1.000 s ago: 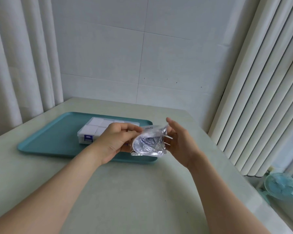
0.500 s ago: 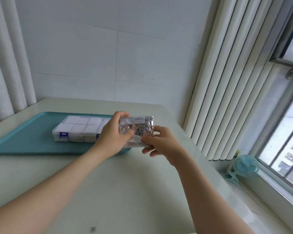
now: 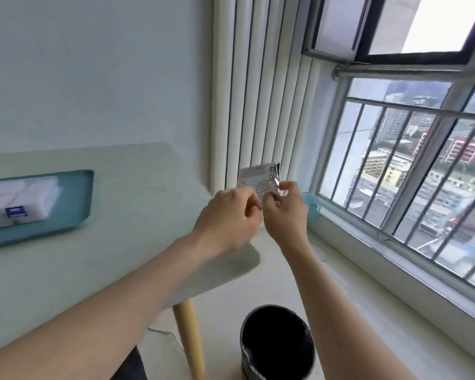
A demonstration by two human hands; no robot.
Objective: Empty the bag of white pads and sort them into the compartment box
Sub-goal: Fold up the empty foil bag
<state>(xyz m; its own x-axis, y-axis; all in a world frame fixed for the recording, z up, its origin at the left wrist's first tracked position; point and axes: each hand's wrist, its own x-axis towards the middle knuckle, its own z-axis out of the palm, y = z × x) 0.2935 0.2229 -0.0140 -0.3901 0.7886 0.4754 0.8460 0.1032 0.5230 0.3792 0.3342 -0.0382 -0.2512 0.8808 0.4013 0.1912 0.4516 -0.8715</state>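
Note:
A small shiny plastic bag [image 3: 258,180] with a leaf drawing is held up in the air past the table's right edge. My left hand [image 3: 231,215] pinches its lower left part and my right hand [image 3: 284,212] pinches its lower right part. The bag's contents cannot be made out. The white compartment box [image 3: 25,200], with a blue label on its front, lies on a teal tray [image 3: 77,204] at the far left of the table, well away from both hands.
The pale green table [image 3: 121,242] ends just under my hands; one wooden leg [image 3: 189,338] shows below. A dark waste bin [image 3: 277,344] stands on the floor beneath. A barred window [image 3: 395,174], a sill and a small blue fan [image 3: 311,205] are to the right.
My view has swung right, away from the tray. Both hands carried the bag rightward off the table's edge, over the bin area, and now pinch its lower part.

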